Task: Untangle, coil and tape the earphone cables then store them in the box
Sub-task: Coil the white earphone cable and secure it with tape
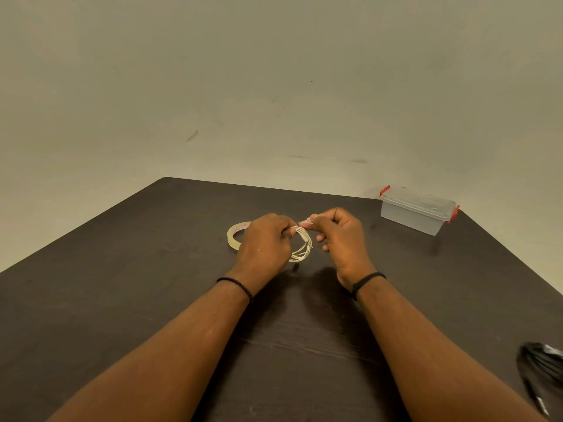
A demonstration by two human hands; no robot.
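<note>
White earphone cable [301,245] is wound into a small coil and held above the middle of the dark table [122,269]. Left hand [265,242] has its fingers curled round the coil's left side; right hand [341,236] pinches something small and pale at the coil's top — likely a strip of tape, though too small to tell for certain. The plug end shows against the loops on the right. Tape roll [236,234] lies flat on the table just behind the left hand; faint red writing runs along its inner ring, not readable. Clear box [417,210] with red clips sits at the far right corner, lid on, well apart from the hands. A black cable [542,370] lies in a loose bundle at the near right edge, partly out of view; whether it is taped I cannot tell. Judgement: untangling and coiling of the white cable look done, taping is in hand — storing remains, and the box is not yet opened. No brands or labels legible anywhere.
</note>
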